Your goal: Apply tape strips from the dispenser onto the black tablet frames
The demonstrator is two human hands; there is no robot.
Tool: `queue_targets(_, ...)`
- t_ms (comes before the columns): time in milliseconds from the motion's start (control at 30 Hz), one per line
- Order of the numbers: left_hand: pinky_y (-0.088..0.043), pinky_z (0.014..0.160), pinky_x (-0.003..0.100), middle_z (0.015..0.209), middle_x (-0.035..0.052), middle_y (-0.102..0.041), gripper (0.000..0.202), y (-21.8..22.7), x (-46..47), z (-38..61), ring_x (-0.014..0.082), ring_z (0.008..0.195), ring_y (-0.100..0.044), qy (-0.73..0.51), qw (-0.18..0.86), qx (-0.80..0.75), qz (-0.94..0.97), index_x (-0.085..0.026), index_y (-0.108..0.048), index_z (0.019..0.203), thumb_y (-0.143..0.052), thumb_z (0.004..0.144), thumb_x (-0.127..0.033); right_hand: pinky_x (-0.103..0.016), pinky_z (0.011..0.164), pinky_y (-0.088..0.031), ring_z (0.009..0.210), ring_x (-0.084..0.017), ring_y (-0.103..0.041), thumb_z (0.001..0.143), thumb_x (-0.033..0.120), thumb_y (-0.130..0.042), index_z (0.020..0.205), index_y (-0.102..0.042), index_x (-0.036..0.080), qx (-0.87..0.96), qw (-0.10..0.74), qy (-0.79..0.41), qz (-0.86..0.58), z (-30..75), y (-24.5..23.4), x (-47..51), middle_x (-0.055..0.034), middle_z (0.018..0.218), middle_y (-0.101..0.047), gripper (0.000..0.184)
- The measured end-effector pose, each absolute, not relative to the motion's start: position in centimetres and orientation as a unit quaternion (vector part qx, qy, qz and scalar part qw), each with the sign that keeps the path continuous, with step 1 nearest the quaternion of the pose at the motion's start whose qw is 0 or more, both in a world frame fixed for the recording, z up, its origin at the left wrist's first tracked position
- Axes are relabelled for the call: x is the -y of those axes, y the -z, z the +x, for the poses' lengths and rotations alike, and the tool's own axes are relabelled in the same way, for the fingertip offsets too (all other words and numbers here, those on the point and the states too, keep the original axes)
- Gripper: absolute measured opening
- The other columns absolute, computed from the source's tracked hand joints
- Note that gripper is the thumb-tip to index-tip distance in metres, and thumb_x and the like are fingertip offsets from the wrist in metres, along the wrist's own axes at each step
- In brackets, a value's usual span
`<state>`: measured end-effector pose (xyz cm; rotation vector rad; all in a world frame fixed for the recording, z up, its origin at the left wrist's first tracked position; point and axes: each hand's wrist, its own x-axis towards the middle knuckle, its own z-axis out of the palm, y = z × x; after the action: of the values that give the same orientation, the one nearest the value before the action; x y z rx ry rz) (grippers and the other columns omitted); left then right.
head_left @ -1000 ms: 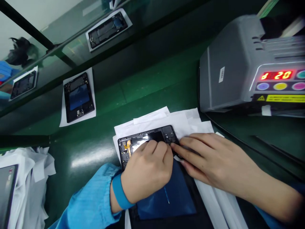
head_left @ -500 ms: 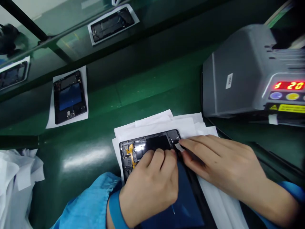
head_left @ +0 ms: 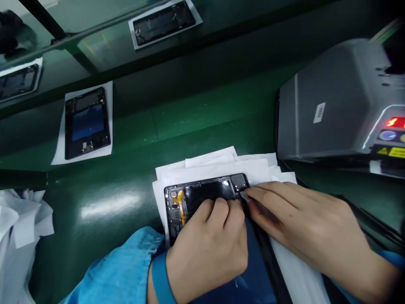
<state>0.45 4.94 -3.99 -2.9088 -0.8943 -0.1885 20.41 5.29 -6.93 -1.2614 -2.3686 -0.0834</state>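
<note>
An opened black tablet body [head_left: 202, 192] with a blue battery area and an orange flex cable lies on a stack of white paper sheets [head_left: 218, 162]. My left hand [head_left: 210, 245], in a blue sleeve with a blue wristband, rests curled on the tablet, fingertips pressing near its upper middle. My right hand [head_left: 303, 223] lies over the tablet's right edge. Its fingertips pinch a small pale strip [head_left: 244, 195] close to the camera corner, touching my left fingertips.
A grey machine [head_left: 335, 105] with a red display and coloured buttons stands at the right. Another opened tablet on paper [head_left: 85, 122] lies far left on the green bench. Two more [head_left: 163, 21] sit on the belt beyond. White wrapping [head_left: 19, 228] is piled at the left edge.
The view has drifted so everything sits slightly further right and lower. Both hands stay on the tablet; the fingertips have shifted a little toward its upper right corner.
</note>
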Motion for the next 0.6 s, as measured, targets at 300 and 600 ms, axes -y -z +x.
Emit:
queue_targets(300, -0.049, 0.083, 0.035, 0.102, 0.0135, -0.068, 0.038, 4.02, -4.85, 0.5, 0.0245, 0.093, -0.063, 0.076, 0.047, 0.3, -0.95, -0.003, -0.069, 0.115, -0.036, 0.099, -0.009, -0.032, 0.057, -0.042, 0.066, -0.014, -0.06, 0.098, 0.016, -0.052, 0.087, -0.068, 0.016, 0.859, 0.212, 0.056, -0.462, 19.93, 6.32, -5.67, -0.0041, 0.087, -0.069, 0.02)
queue_targets(600, -0.046, 0.071, 0.033, 0.095, 0.0099, -0.063, 0.029, 4.04, -4.55, 0.65, 0.0211, 0.084, -0.06, 0.073, 0.016, 0.303, -0.95, -0.005, -0.07, 0.104, -0.042, 0.099, -0.012, -0.038, 0.065, -0.048, 0.07, -0.021, -0.061, 0.088, 0.006, -0.048, 0.082, -0.07, 0.021, 0.885, 0.21, 0.044, -0.413, 20.18, 6.93, -4.7, -0.0054, 0.082, -0.067, 0.028)
